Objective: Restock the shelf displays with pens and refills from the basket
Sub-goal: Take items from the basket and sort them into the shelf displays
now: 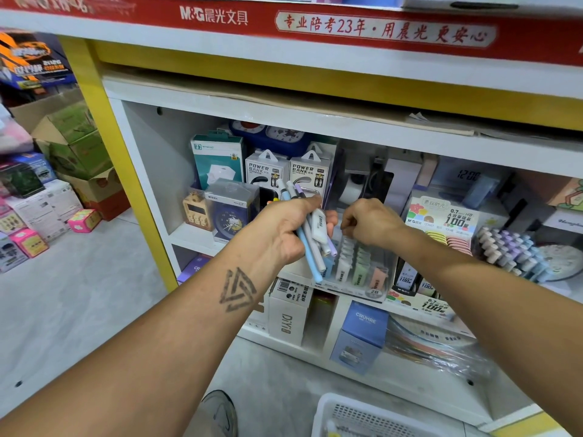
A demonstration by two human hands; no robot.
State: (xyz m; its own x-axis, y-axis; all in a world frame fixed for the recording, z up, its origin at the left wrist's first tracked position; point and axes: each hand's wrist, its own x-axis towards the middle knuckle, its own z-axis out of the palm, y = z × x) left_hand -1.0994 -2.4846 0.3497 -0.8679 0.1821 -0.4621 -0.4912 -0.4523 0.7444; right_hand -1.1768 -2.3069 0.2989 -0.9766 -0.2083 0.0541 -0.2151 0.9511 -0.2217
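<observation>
Head view looks down at a white shelf [202,238] under a red banner [315,26] printed "M&G" with Chinese characters and "23". The left hand [285,227] grips a bundle of pens [310,244] in front of the shelf. Their long axes run steeply, tips up and slightly left toward the power bank boxes [288,171], lower ends down and right, over a clear display tray [362,272]. The fingers are curled tight round the bundle, thumb across the top. The blue pen reaches lowest; white, grey and lilac ones lie beside it, one white barrel bearing small print too blurred to read.

The right hand [370,222] hangs just right of the bundle, above the tray, its fingers bent inward with the tips close together. Whether they pinch anything cannot be told.

The tray holds upright refill packs and carries a round "2B" label. Each box behind reads "POWER BANK". To the right, a card [441,216] shows "0.7", "HB" and "100". Lower down stand a white "DIYO" box [288,316] and a blue "CRUHRE" box [362,335]. A white basket [328,411] sits on the floor at the bottom edge.
</observation>
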